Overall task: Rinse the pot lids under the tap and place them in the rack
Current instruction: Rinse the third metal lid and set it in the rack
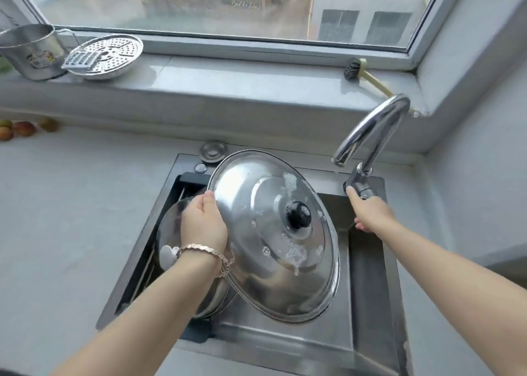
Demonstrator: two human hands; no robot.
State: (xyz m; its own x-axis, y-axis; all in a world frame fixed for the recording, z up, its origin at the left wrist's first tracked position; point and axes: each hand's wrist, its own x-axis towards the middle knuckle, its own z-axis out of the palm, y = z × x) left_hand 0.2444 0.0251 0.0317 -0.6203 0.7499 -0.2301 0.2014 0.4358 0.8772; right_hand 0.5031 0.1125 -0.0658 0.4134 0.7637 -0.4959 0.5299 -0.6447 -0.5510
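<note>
**Big lid held over the sink, other hand on the tap**

The left hand (204,223) is gripping the big lid (256,219) by its left rim, thumb on top and fingers hidden beneath. The lid is tilting over the sink (368,261) with foam clinging around its black knob (298,214). It is sitting left of the tap (370,127), not under the spout.

The right hand (370,213) is closing round the lever (360,186), thumb lying along it. Its fingers are mostly curling out of sight.

A small lid (168,227) is leaning in the rack (148,264) at the sink's left. The left hand and the big lid are covering much of it, and only a few rack rods are showing.

Whether water is running is hard to make out.

Far left on the worktop (71,204), blurred fruit (22,127) is being cut off by the edge.
</note>
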